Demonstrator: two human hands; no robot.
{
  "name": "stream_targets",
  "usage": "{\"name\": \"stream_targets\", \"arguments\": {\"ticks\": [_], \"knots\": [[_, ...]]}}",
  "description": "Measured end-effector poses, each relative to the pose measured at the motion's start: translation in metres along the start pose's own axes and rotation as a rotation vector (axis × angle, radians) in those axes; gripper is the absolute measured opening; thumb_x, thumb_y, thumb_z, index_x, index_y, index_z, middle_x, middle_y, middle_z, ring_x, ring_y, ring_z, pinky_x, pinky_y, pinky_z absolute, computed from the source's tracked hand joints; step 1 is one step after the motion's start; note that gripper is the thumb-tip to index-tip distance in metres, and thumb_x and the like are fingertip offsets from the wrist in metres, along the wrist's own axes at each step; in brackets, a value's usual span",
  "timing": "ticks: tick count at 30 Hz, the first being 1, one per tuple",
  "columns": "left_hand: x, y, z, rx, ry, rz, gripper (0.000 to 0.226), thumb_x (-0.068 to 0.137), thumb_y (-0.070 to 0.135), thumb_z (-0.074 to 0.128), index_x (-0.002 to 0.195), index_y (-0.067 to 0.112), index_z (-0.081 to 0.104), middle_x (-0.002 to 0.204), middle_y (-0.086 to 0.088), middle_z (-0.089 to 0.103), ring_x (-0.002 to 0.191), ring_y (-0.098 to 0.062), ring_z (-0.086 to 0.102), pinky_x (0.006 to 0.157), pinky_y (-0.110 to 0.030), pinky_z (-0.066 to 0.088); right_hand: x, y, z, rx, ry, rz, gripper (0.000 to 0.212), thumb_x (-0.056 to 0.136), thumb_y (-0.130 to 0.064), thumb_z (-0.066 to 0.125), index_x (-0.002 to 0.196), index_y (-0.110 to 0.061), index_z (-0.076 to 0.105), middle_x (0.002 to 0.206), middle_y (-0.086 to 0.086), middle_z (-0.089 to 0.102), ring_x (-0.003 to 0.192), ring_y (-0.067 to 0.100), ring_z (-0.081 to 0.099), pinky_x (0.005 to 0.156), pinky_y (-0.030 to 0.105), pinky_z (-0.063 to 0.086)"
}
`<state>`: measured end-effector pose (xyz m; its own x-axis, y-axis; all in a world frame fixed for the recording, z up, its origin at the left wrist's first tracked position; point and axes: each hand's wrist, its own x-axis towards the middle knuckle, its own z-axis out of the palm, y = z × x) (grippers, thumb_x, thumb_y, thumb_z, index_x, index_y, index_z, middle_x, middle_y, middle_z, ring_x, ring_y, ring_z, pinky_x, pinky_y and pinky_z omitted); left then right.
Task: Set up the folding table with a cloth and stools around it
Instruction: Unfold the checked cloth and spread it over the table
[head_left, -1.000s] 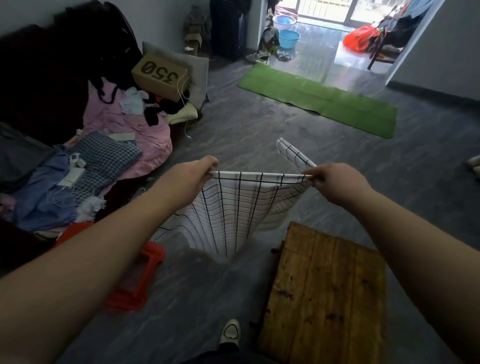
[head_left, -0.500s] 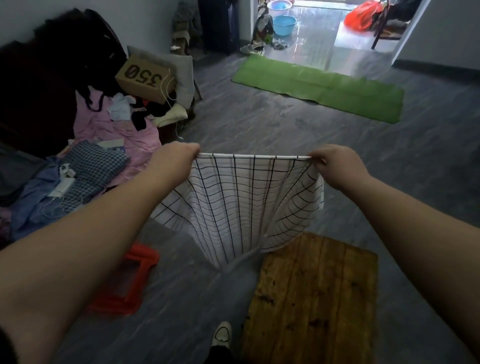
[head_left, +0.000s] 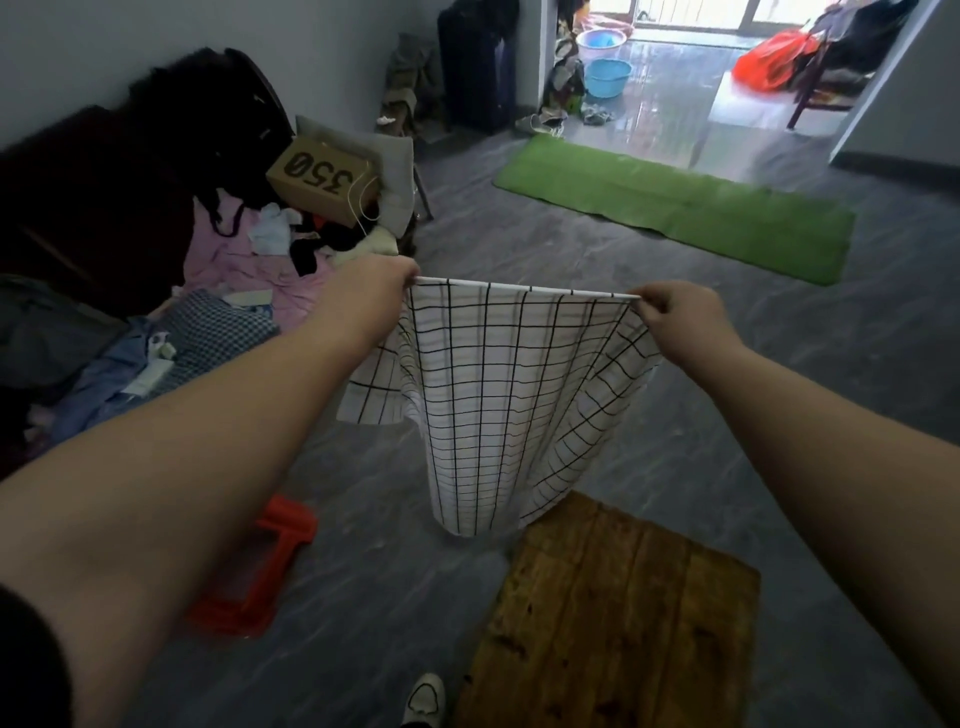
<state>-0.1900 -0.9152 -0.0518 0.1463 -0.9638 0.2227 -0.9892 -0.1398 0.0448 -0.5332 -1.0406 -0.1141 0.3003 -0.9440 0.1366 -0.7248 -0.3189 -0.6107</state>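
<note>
Where the grey marbled floor (head_left: 519, 234) runs toward a bright doorway, a long green mat (head_left: 675, 208) lies across it, with a blue basin (head_left: 605, 77) and a paler basin (head_left: 600, 37) on the wet-looking tiles beyond and a red bundle (head_left: 769, 62) by a dark chair. Along the left wall a bed (head_left: 249, 270) carries a pink sheet, checked and blue clothes and a cardboard box (head_left: 322, 179) printed 350, leaning against a grey pillow. Low in the view stands the wooden bench (head_left: 613, 613), its brown planked top bare and stained, and a red plastic stool (head_left: 260, 571) sits on the floor to its left, partly behind the left forearm. The white cloth (head_left: 509, 405) with a black grid hangs in the air beyond the bench, its lower end draped just past the bench's far edge. The left hand (head_left: 374, 291) has its grip closed on one top corner of the cloth and the right hand (head_left: 680, 322) pinches the other, the top hem pulled straight between them. A white shoe (head_left: 426, 696) shows at the bottom edge. Compared with a second ago, the hands are farther apart, the folded-back flap at the right corner is gone, and the cloth is spread wider and hangs longer.
</note>
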Motion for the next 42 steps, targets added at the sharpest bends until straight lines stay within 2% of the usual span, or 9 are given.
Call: {"name": "stream_targets", "arguments": {"ticks": [6,12,18,23,26,32,36,39,42], "knots": [[0.032,0.025,-0.012,-0.056,0.021,0.027,0.027,0.092,0.009,0.053,0.108,0.024,0.069,0.098,-0.008,0.069,0.091,-0.031,0.063,0.075,-0.045,0.054,0.023,0.007,-0.039,-0.015,0.123,-0.021,0.025,0.097,-0.021,0.059,0.116,-0.02,0.075,0.105,0.007,0.075,0.093,0.023,0.067,0.083,0.032,0.048],[0.061,0.06,-0.023,-0.141,0.072,0.103,0.025,0.094,0.01,0.052,0.108,0.021,0.069,0.103,-0.01,0.068,0.094,-0.033,0.062,0.075,-0.04,0.05,0.025,0.021,-0.086,-0.092,0.254,0.006,0.027,0.098,-0.022,0.055,0.116,-0.014,0.073,0.11,0.013,0.073,0.102,0.032,0.066,0.092,0.038,0.049],[0.079,0.101,-0.031,-0.152,0.001,0.264,0.028,0.091,0.014,0.053,0.113,0.023,0.068,0.111,-0.01,0.067,0.101,-0.033,0.062,0.085,-0.043,0.052,-0.011,0.037,-0.133,-0.327,0.322,0.005,0.021,0.098,-0.021,0.053,0.098,-0.009,0.071,0.096,0.018,0.069,0.092,0.039,0.06,0.073,0.041,0.047],[0.077,0.13,-0.017,-0.162,-0.057,0.373,0.049,0.085,-0.001,0.057,0.126,0.025,0.066,0.122,-0.008,0.066,0.11,-0.032,0.061,0.089,-0.04,0.048,-0.061,0.068,-0.157,-0.459,0.264,0.108,0.016,0.096,-0.015,0.052,0.101,-0.014,0.068,0.099,0.016,0.068,0.092,0.04,0.061,0.072,0.046,0.053],[0.064,0.142,-0.001,-0.148,-0.103,0.389,0.056,0.083,-0.007,0.052,0.126,0.026,0.066,0.123,-0.009,0.067,0.109,-0.034,0.062,0.09,-0.042,0.05,-0.099,0.089,-0.158,-0.509,0.184,0.195,0.036,0.087,0.001,0.049,0.112,-0.017,0.068,0.109,0.017,0.067,0.1,0.04,0.061,0.078,0.048,0.054],[0.022,0.165,0.035,-0.132,-0.167,0.467,0.057,0.081,-0.006,0.055,0.125,0.028,0.066,0.124,-0.004,0.067,0.11,-0.031,0.063,0.087,-0.041,0.051,-0.171,0.115,-0.143,-0.716,0.148,0.274,0.037,0.084,-0.005,0.049,0.105,-0.029,0.068,0.1,0.006,0.072,0.09,0.034,0.066,0.07,0.039,0.045],[-0.009,0.179,0.055,-0.136,-0.203,0.476,0.058,0.084,-0.008,0.052,0.129,0.027,0.065,0.127,-0.004,0.066,0.111,-0.031,0.062,0.088,-0.04,0.05,-0.214,0.129,-0.133,-0.868,0.115,0.268,0.026,0.079,-0.001,0.055,0.078,-0.027,0.057,0.073,0.0,0.066,0.077,0.028,0.063,0.087,0.045,0.037],[-0.037,0.18,0.07,-0.131,-0.235,0.489,0.058,0.086,-0.007,0.052,0.131,0.028,0.063,0.128,-0.003,0.065,0.111,-0.03,0.062,0.088,-0.042,0.052,-0.247,0.143,-0.12,-0.883,0.062,0.224,0.027,0.08,-0.002,0.058,0.073,-0.027,0.049,0.069,-0.001,0.06,0.074,0.027,0.062,0.102,0.052,0.033],[-0.071,0.175,0.084,-0.139,-0.286,0.51,0.053,0.089,-0.004,0.053,0.129,0.028,0.064,0.128,-0.001,0.065,0.11,-0.029,0.063,0.085,-0.041,0.052,-0.28,0.152,-0.104,-0.864,0.014,0.201,0.023,0.08,-0.004,0.064,0.073,-0.024,0.054,0.069,0.003,0.06,0.071,0.03,0.061,0.101,0.051,0.036]]}}
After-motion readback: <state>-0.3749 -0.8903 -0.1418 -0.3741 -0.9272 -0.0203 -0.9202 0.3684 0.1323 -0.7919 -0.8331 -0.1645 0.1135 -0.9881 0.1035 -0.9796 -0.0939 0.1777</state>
